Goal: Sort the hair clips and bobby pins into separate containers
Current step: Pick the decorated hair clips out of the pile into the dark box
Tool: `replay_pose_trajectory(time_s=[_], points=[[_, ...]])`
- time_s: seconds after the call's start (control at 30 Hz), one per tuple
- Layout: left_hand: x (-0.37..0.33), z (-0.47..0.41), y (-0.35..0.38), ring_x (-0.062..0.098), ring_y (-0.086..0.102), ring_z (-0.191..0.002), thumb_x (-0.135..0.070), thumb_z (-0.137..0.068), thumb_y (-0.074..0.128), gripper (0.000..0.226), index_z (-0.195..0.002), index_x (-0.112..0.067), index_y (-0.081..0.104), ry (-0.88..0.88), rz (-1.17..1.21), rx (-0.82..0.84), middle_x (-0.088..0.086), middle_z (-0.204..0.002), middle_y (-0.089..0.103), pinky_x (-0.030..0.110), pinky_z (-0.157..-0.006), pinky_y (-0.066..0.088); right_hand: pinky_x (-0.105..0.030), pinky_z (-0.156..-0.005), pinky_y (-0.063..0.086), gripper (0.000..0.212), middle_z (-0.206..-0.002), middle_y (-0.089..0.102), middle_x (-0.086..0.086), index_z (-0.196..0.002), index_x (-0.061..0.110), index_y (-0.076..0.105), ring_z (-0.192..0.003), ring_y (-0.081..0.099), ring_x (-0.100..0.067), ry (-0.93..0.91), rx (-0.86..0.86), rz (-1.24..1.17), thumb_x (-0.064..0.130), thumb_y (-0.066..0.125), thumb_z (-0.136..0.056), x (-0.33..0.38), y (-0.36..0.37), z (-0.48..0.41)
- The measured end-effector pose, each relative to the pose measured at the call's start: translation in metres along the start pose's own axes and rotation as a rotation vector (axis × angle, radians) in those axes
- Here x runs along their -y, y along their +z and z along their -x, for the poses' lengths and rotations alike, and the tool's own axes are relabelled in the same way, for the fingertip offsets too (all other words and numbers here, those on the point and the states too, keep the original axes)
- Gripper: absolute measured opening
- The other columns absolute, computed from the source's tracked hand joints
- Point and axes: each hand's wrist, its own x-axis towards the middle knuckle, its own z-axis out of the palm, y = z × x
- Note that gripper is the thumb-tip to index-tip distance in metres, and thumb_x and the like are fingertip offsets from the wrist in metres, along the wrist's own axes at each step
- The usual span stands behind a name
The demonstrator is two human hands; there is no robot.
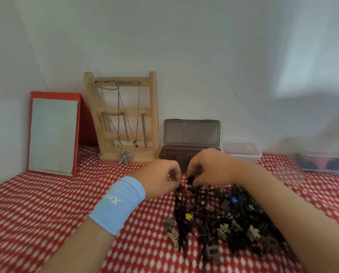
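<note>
Right hand (210,168) pinches black clip (190,179) — left hand (160,178) curled beside it

A: The tablecloth (36,213)?
B: Red, white-spotted. Black bobby pins (204,203); yellow clip (188,216), blue clip (233,200), green clip (251,207) (others beige).
A: The wristband (117,205)?
B: Light blue, white lettering. And the mirror frame (54,94), red.

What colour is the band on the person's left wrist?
The wristband is light blue with white lettering, shown in the head view, the only one.
</note>
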Motion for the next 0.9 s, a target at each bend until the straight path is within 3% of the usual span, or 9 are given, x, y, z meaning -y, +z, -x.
replay_pose_trajectory(time_s=[0.1, 0.2, 0.3, 0.37, 0.43, 0.6, 0.7, 0.8, 0.9], points=[[0.000, -0.004, 0.007, 0.000, 0.046, -0.078, -0.031, -0.092, 0.065, 0.027, -0.119, -0.029, 0.064, 0.024, -0.072, 0.019, -0.014, -0.104, 0.055, 0.014, -0.072, 0.035, -0.022, -0.072, 0.059, 0.028, -0.093, 0.068, 0.014, -0.112, 0.029, 0.071, -0.062, 0.070, -0.006, 0.045, -0.023, -0.096, 0.017, 0.077, -0.087, -0.007, -0.006, 0.002], [-0.001, -0.007, 0.017, 0.009, 0.054, -0.094, -0.028, -0.094, 0.063, 0.040, -0.134, -0.027, 0.058, 0.027, -0.123, 0.117, -0.005, -0.124, 0.060, 0.019, -0.082, 0.037, -0.018, -0.068, 0.055, 0.030, -0.090, 0.065, 0.016, -0.115, 0.039, 0.070, -0.071, 0.071, -0.010, 0.033, -0.008, -0.048, 0.022, 0.073, -0.090, -0.011, -0.008, 0.001], [-0.002, -0.010, 0.019, 0.013, 0.061, -0.104, -0.024, -0.094, 0.062, 0.032, -0.126, -0.025, 0.066, 0.022, -0.139, 0.116, -0.004, -0.121, 0.065, 0.019, -0.088, 0.041, -0.014, -0.065, 0.049, 0.027, -0.087, 0.067, 0.017, -0.116, 0.037, 0.072, -0.074, 0.071, -0.011, 0.040, 0.000, -0.043, 0.026, 0.071, -0.092, -0.012, -0.008, -0.001], [-0.002, -0.009, 0.015, 0.003, 0.060, -0.088, -0.025, -0.094, 0.062, 0.022, -0.114, -0.025, 0.073, 0.027, -0.118, 0.097, -0.007, -0.113, 0.069, 0.020, -0.086, 0.046, -0.009, -0.065, 0.043, 0.022, -0.085, 0.066, 0.021, -0.116, 0.032, 0.073, -0.074, 0.067, -0.004, 0.048, -0.039, -0.031, 0.031, 0.067, -0.094, -0.011, -0.010, -0.001], [-0.002, -0.006, 0.009, -0.010, 0.055, -0.066, -0.025, -0.094, 0.062, 0.018, -0.107, -0.025, 0.075, 0.026, -0.052, 0.053, -0.015, -0.101, 0.070, 0.009, -0.074, 0.043, -0.007, -0.066, 0.039, 0.023, -0.085, 0.062, 0.022, -0.115, 0.024, 0.075, -0.075, 0.059, 0.005, 0.054, -0.123, -0.001, 0.032, 0.062, -0.097, -0.012, -0.013, 0.000], [-0.007, -0.017, -0.008, -0.012, 0.050, -0.068, -0.022, -0.094, 0.063, 0.014, -0.101, -0.029, 0.073, -0.046, 0.125, -0.300, -0.030, -0.075, 0.052, 0.005, -0.064, 0.037, -0.008, -0.064, 0.035, 0.025, -0.093, 0.066, 0.010, -0.116, 0.022, 0.073, -0.076, 0.053, 0.005, 0.143, -0.382, -0.056, 0.029, 0.058, -0.098, -0.025, -0.015, -0.002], [-0.012, -0.039, -0.015, -0.007, 0.056, -0.074, -0.018, -0.092, 0.065, 0.019, -0.108, -0.024, 0.073, -0.078, 0.249, -0.392, -0.025, -0.081, 0.058, 0.013, -0.078, 0.049, -0.007, -0.064, 0.034, 0.028, -0.093, 0.062, 0.010, -0.124, 0.021, 0.069, -0.079, 0.053, 0.002, 0.190, -0.457, -0.066, 0.023, 0.059, -0.098, -0.031, -0.011, -0.004], [-0.014, -0.058, -0.013, 0.002, 0.060, -0.095, -0.020, -0.091, 0.068, 0.032, -0.123, -0.023, 0.067, -0.077, 0.190, -0.294, -0.017, -0.106, 0.064, 0.019, -0.090, 0.044, -0.014, -0.087, 0.038, 0.045, -0.112, 0.068, 0.003, -0.143, 0.022, 0.055, -0.101, 0.062, -0.013, 0.210, -0.394, -0.084, 0.015, 0.059, -0.099, -0.036, -0.007, -0.004], [-0.015, -0.062, -0.006, 0.007, 0.063, -0.105, -0.021, -0.090, 0.068, 0.038, -0.127, -0.026, 0.064, -0.061, 0.175, -0.221, -0.011, -0.120, 0.068, 0.028, -0.098, 0.048, -0.019, -0.091, 0.038, 0.049, -0.112, 0.069, 0.005, -0.144, 0.026, 0.054, -0.108, 0.061, -0.015, 0.183, -0.370, -0.077, 0.012, 0.059, -0.097, -0.037, -0.010, 0.000]])
